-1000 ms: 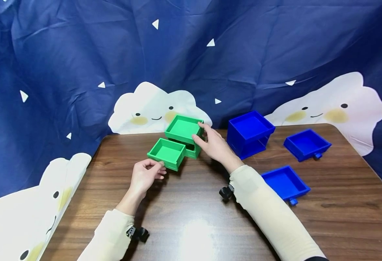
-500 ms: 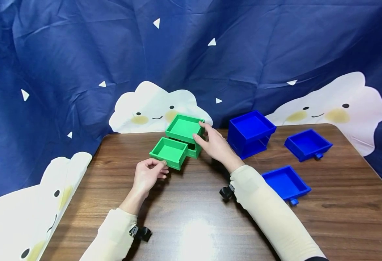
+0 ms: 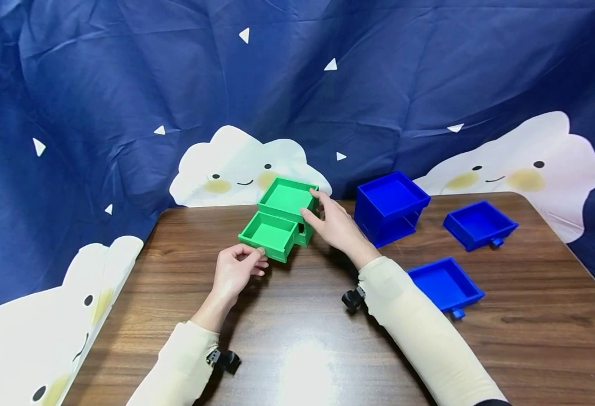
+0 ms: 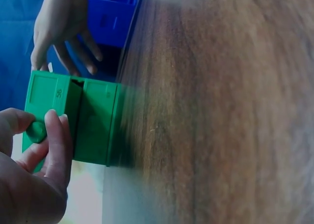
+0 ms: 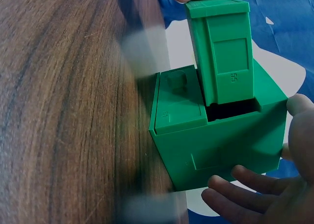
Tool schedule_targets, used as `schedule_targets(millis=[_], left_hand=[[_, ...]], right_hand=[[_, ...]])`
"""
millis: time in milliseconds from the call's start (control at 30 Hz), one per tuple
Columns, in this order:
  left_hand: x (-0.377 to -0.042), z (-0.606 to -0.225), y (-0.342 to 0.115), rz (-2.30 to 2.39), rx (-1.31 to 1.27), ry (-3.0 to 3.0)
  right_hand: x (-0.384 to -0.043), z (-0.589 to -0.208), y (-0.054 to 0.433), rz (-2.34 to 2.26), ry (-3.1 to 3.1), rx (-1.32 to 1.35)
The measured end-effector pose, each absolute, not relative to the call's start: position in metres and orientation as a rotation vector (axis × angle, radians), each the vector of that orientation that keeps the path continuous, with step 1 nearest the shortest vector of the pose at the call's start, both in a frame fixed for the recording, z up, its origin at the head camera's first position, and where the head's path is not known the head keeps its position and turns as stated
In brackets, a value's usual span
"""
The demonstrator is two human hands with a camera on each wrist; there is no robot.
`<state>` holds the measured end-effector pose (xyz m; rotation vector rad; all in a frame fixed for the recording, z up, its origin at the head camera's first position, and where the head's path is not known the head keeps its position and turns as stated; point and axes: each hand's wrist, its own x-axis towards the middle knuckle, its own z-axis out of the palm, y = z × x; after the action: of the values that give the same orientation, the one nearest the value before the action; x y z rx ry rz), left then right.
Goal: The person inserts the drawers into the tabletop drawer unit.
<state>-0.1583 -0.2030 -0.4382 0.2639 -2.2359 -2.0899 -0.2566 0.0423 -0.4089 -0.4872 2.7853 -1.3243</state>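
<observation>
A small green drawer cabinet with a tray-like top stands near the table's back edge. Its lower drawer sits in place. A second green drawer is at the upper opening, its back end at the slot and most of it sticking out; a dark gap shows beside it. My left hand pinches that drawer's round knob between thumb and fingers. My right hand holds the cabinet at its right side, thumb and forefinger on the top rim, the other fingers along the side wall.
Right of the green cabinet stands a blue cabinet with an open front. Two loose blue drawers, one farther back and one nearer, lie on the wooden table. A dark blue cloth with clouds hangs behind.
My left hand has moved the green drawer rightward and slightly back, closer to the cabinet's upper opening. The right hand keeps its hold on the cabinet.
</observation>
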Motion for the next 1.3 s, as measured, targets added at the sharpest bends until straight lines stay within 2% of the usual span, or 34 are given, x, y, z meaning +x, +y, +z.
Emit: schedule_targets(millis=[1300], left_hand=[[-0.168,-0.447,-0.186,-2.109,0.262,-2.21]], right_hand=[[-0.257,-0.411,0.041,-1.331,2.81,-0.491]])
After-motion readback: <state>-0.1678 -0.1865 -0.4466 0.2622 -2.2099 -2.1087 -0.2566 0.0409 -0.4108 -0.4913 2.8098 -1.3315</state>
